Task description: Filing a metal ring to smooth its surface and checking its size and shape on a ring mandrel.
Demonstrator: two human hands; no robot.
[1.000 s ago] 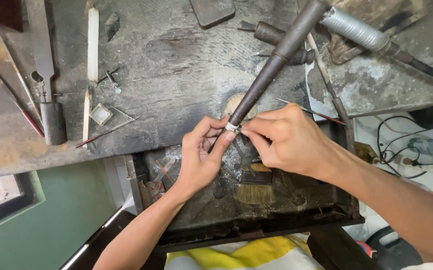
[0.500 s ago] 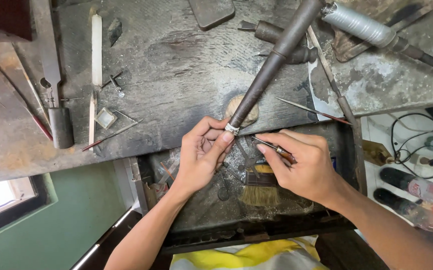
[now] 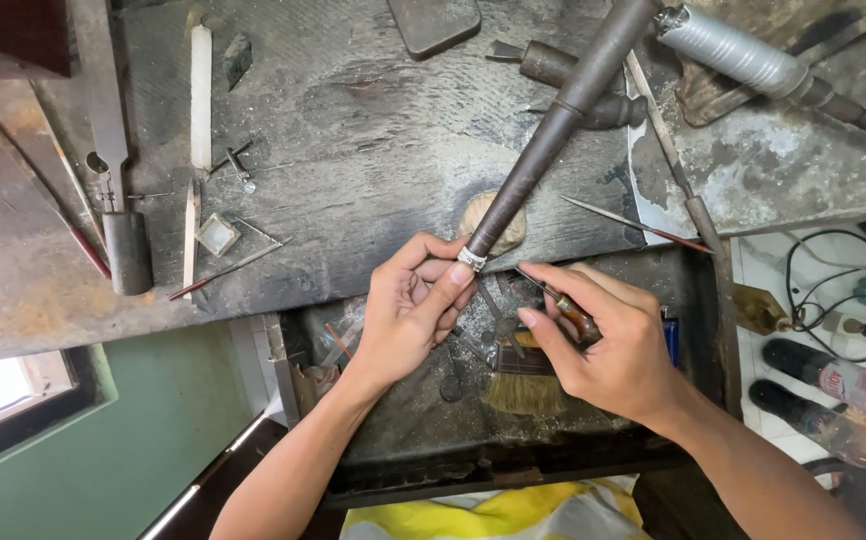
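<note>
Silver ring (image 3: 471,259): on tapered steel mandrel (image 3: 553,130) at workbench (image 3: 373,130) front edge; small, rigid, slippery. Left hand (image 3: 408,315) pinches its rim; right hand (image 3: 603,345) clasps slim tool (image 3: 553,295).

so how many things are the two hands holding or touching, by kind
Tapered metal rod (mandrel): 1, gripped near its tip by the left hand
Silver ring on the rod: 1
Thin pointed tool in the right hand: 1
Total: 3
</note>
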